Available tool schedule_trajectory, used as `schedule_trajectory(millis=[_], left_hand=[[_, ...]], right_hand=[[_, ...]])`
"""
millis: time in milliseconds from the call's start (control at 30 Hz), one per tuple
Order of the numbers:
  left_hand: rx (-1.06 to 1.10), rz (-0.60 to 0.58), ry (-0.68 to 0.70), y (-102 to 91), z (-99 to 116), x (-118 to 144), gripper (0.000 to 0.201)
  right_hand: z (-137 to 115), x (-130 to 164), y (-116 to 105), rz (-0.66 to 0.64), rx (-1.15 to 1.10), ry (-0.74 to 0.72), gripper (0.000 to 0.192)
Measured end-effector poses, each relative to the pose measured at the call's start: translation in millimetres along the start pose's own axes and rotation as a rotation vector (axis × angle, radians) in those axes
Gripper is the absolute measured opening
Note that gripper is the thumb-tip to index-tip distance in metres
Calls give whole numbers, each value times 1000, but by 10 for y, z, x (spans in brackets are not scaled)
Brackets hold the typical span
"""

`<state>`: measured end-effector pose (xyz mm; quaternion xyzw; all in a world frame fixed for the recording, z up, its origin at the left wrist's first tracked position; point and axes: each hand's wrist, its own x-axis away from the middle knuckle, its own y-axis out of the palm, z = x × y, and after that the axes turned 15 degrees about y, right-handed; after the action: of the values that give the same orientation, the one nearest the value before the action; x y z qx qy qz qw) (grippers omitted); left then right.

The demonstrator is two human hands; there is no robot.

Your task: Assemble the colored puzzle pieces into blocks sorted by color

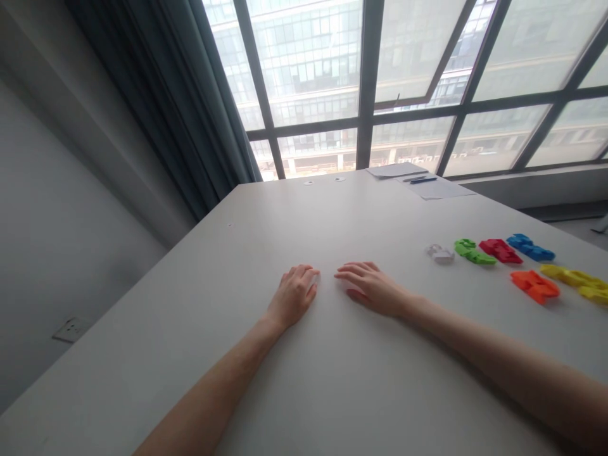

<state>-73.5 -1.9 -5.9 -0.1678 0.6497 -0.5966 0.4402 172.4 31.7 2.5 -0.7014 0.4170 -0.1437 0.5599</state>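
- White tabletop runs up to a wide window, a dark curtain hanging at the left.
- My left hand and right hand rest palm down, near each other but apart — fingers loosely bent, nothing that I can see in either grasp.
- Off to the right, a little farther away than my right hand, lies the pale piece; my right hand is clearly the nearer.
- Its long axis seems to slant from far left to near right, like the green piece just beside it.
- Beyond come the red piece and blue piece, with the orange piece and yellow piece closer to me.
- Plain tabletop spans the gap from my right fingers to the pale piece — the table's right edge passes behind the blue piece.
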Motion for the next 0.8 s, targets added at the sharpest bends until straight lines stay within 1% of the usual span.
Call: schedule_trajectory(millis=[100,300,500,800], left_hand=[[-1,-15,1,-7,3,-7,27],[2,-2,-14,-7,6,-14,27],[-5,0,-12,4,2,-3,27],[-12,-27,-11,-11,7,-11,28]], right_hand=[[-5,-3,82,-26,-36,31,34],[1,8,51,-25,-42,41,32],[20,2,65,-27,-51,23,33],[11,9,46,-33,-56,27,33]])
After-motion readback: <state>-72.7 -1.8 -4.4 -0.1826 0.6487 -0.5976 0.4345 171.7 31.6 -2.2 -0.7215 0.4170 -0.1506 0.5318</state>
